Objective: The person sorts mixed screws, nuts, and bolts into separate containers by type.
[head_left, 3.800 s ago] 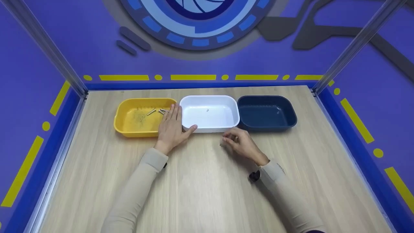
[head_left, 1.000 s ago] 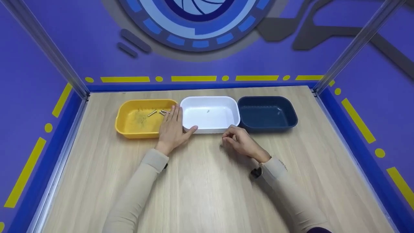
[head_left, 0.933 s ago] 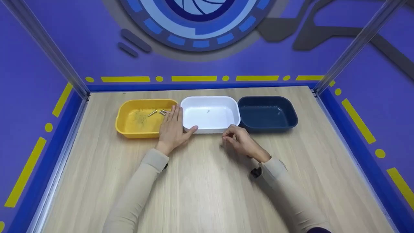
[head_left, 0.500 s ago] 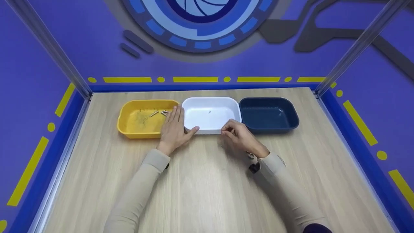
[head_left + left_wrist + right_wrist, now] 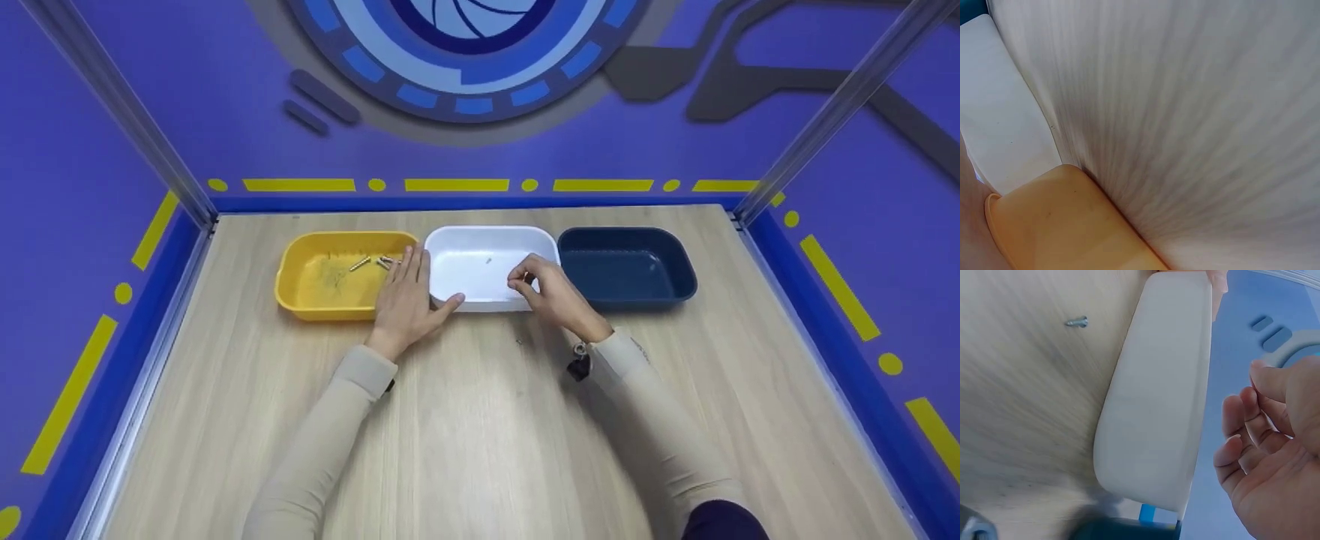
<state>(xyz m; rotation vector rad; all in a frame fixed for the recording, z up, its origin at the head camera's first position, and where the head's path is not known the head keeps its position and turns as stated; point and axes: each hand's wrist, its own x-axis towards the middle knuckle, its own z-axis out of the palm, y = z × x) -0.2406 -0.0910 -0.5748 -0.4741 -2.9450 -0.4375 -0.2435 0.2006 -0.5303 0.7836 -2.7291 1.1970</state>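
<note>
In the head view my left hand (image 5: pixel 406 306) lies with straight fingers over the adjoining rims of the yellow tray (image 5: pixel 330 313) and the white tray (image 5: pixel 480 306). Screws (image 5: pixel 360 264) lie in the yellow tray, partly behind that hand. My right hand (image 5: pixel 551 294) is over the white tray's near right corner, fingers curled and thumb close to the index fingertip. Anything between those tips is hidden, also in the right wrist view. A tiny object (image 5: pixel 489 261) sits in the white tray. One small screw (image 5: pixel 1077 322) lies on the table before it.
A dark blue tray (image 5: pixel 630 296) adjoins the white one on the right. On the table (image 5: pixel 465 435), a small metal part (image 5: pixel 579 349) shows beside the right wrist. Purple panels (image 5: pixel 480 161) enclose the back and sides.
My right hand has risen from the table in front of the white tray and moved forward over its rim, uncovering the small screw and metal part. The left hand stays put.
</note>
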